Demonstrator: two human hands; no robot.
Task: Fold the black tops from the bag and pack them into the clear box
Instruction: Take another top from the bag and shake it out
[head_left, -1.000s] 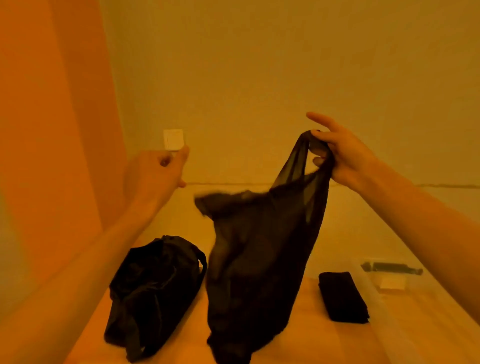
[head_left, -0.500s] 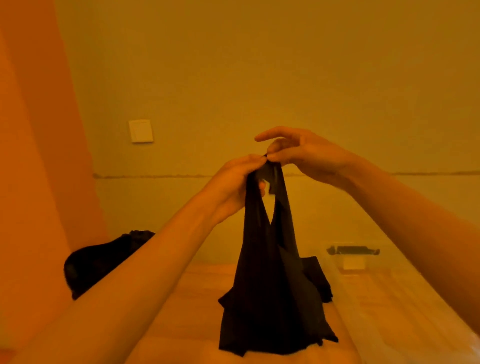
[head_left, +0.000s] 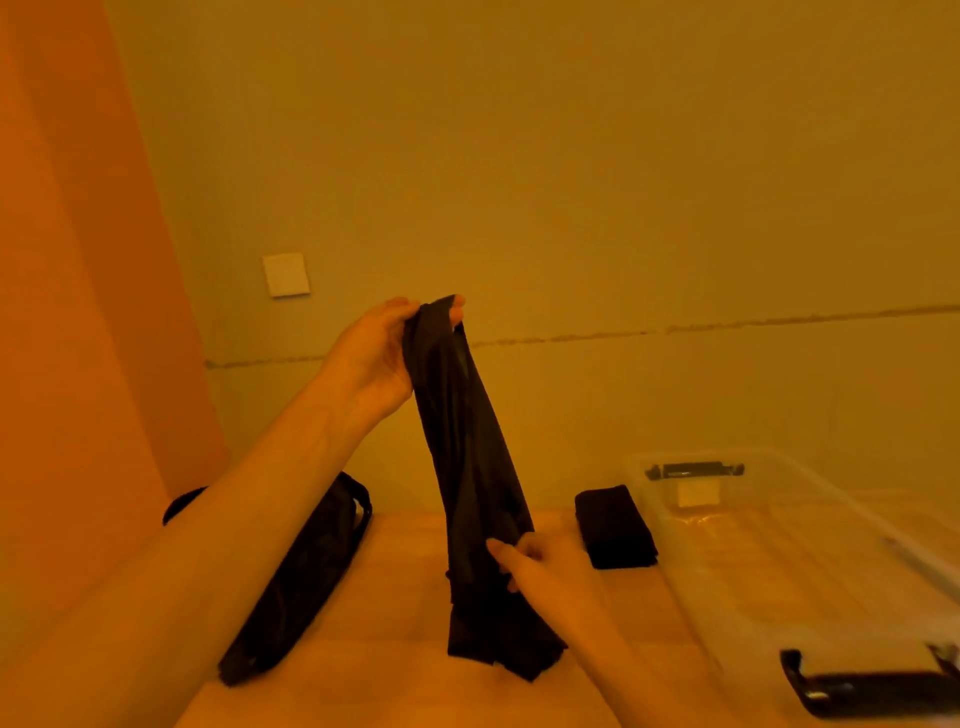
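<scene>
Above the table (head_left: 400, 582), between the bag (head_left: 306, 566) and the clear box (head_left: 779, 561), I pinch the black top (head_left: 467, 467) by its straps with my left hand (head_left: 382, 358) and lower down with my right hand (head_left: 543, 564), so it hangs straight, ready for folding.

Left hand (head_left: 375, 358) high, right hand (head_left: 540, 564) low

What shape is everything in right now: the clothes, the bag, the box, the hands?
Black top: unfolded, hanging in a long narrow bunch, held up.
Left hand: grips the top's upper end.
Right hand: pinches it lower down.
Folded top: folded, on the table beside the box.
Clear box: open, no tops inside.
Black bag: lying slumped.
</scene>
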